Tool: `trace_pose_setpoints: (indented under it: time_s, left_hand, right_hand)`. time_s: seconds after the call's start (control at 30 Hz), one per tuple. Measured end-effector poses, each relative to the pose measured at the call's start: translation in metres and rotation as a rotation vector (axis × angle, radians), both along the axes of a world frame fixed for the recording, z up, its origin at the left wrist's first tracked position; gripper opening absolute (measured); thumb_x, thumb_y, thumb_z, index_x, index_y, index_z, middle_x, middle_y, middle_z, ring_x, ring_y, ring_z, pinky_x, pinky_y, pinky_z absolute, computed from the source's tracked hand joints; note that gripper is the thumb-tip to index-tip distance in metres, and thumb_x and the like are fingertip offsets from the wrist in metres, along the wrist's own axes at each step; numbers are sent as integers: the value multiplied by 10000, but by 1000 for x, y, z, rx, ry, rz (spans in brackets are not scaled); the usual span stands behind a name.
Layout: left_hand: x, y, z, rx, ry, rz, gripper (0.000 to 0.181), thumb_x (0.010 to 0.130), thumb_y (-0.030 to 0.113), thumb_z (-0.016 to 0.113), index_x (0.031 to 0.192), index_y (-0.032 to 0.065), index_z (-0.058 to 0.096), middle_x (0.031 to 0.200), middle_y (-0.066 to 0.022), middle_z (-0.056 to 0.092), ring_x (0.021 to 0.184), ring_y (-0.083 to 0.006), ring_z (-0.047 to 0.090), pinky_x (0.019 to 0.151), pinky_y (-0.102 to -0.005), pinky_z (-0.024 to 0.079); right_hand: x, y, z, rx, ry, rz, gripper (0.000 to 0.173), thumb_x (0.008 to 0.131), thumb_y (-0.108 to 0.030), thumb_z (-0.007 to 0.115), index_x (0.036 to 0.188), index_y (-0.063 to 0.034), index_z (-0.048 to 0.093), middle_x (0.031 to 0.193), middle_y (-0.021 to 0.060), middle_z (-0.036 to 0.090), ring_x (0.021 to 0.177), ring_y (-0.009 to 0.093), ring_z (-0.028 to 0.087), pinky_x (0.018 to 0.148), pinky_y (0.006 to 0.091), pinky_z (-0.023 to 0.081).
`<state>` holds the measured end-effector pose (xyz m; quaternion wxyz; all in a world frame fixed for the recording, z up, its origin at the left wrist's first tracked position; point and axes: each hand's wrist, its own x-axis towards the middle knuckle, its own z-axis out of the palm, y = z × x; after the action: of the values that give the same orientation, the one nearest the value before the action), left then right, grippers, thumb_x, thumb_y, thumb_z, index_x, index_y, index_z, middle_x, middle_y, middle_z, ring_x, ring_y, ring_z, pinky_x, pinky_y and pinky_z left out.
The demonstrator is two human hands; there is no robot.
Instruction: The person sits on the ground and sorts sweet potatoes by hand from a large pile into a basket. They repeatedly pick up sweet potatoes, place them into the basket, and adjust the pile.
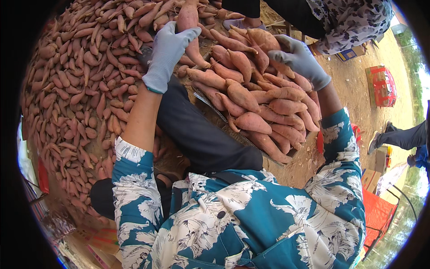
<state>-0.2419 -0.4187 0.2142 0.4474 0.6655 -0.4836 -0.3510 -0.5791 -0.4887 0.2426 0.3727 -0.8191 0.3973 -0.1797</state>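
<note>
My left hand point(176, 43), in a light grey work glove, grips a long sweet potato point(188, 16) by its middle, its thin end hanging beside the box. At the far right corner of the heap, my gloved right hand point(295, 55) has its fingers around a large sweet potato point(263, 39) lying on top. Beneath both, a cardboard box point(231, 122) is piled above its rim with sweet potatoes point(243, 95). Most of the box's walls are hidden by them.
A broad pile of loose sweet potatoes point(80, 77) covers the ground at left. Another person in dark trousers point(285, 15) sits close by at the top. A red-wrapped box point(383, 85) stands on the dirt ground at right, where a person's legs point(399, 136) show.
</note>
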Motion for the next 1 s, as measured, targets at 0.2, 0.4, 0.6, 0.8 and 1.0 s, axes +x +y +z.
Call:
trace_pose_setpoints:
  time_s: [0.2, 0.4, 0.6, 0.8, 1.0]
  left_hand:
    - [-92, 34, -23, 138, -348, 17, 635, 925, 444, 646, 1382, 23, 512, 1022, -223, 708, 953, -350, 700, 832, -429, 536]
    - [-75, 40, -19, 140, -604, -249, 386, 981, 383, 555, 1259, 149, 683, 1094, -151, 709, 1017, -349, 671, 869, -448, 519]
    - [-91, 57, -31, -307, -811, -468, 393, 871, 271, 691, 1247, 157, 684, 1238, -91, 610, 1135, -310, 577, 943, -448, 472]
    - [-115, 39, -25, -91, -763, -405, 380, 869, 321, 691, 1224, 187, 680, 1268, -79, 578, 1227, -305, 511, 1016, -486, 398]
    - [-118, 32, -29, -184, -940, -556, 196, 860, 254, 672, 1011, 162, 756, 1108, -49, 655, 1074, -272, 588, 918, -472, 428]
  right_hand:
    - [49, -22, -53, -383, 551, 18, 627, 959, -427, 581, 1489, -122, 442, 1410, 192, 560, 1228, 375, 590, 1022, 427, 472]
    - [35, -35, -44, -119, 329, 130, 468, 966, -339, 614, 1361, -90, 589, 1234, 217, 664, 1140, 348, 639, 987, 374, 488]
    - [51, -19, -39, -389, 208, 56, 374, 961, -370, 600, 1258, -154, 673, 1145, 138, 675, 1054, 332, 659, 924, 413, 520]
    - [65, -6, -26, -476, 275, 85, 284, 928, -264, 624, 1169, -152, 723, 1116, 107, 669, 1013, 312, 667, 896, 388, 525]
    - [48, -19, -22, -387, 237, 102, 248, 934, -243, 611, 1127, -157, 740, 1043, 108, 688, 950, 307, 686, 843, 379, 542]
